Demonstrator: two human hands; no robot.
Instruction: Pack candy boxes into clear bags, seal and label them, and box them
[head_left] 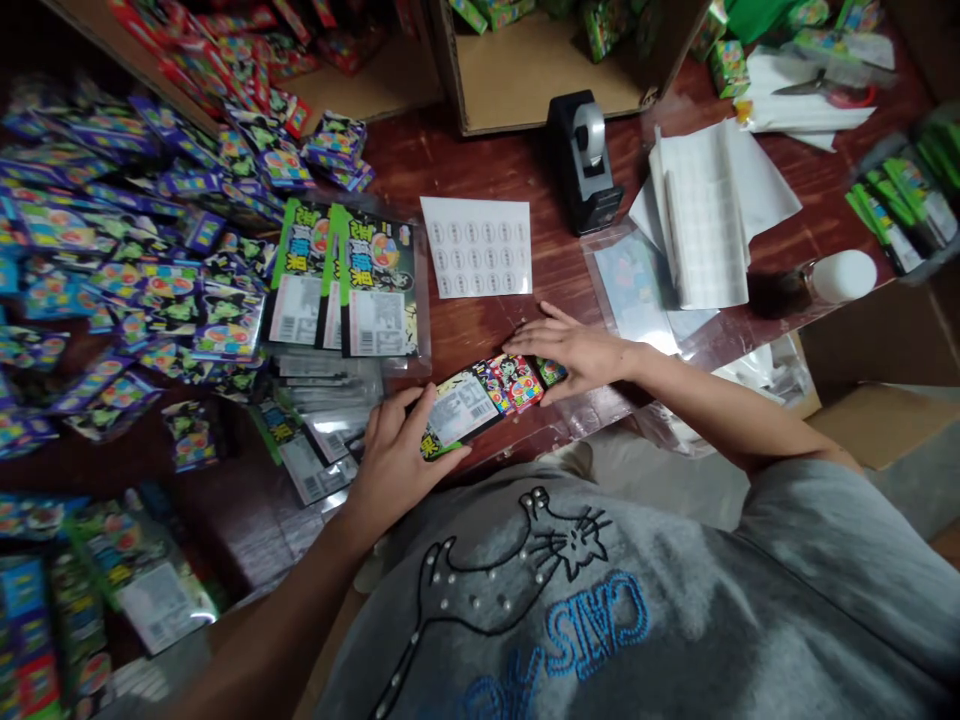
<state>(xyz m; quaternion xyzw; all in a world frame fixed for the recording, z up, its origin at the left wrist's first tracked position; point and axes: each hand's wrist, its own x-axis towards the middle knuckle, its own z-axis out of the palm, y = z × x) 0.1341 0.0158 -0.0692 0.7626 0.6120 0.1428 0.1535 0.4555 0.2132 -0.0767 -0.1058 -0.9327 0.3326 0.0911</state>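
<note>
On the table's near edge lies a black and green printed card [459, 405] with a white label panel. My left hand [401, 455] grips its left end, thumb along the near edge and fingers along the far edge. Against the card's right end sits a row of small candy packets [516, 382], red, purple and green. My right hand [577, 352] closes around the right end of that row, partly covering a green packet. Just beyond lies a sheet of round stickers [480, 246]. Left of it rest printed bags [379, 285] in clear plastic, several more stacked nearer me.
A heap of purple candy packets [150, 270] covers the left side. Cardboard boxes [540, 95] of red and green packets stand at the back. A tape dispenser [585, 165], folded papers [701, 220], a white-capped bottle [844, 276] and red-handled scissors [832, 92] lie rightward.
</note>
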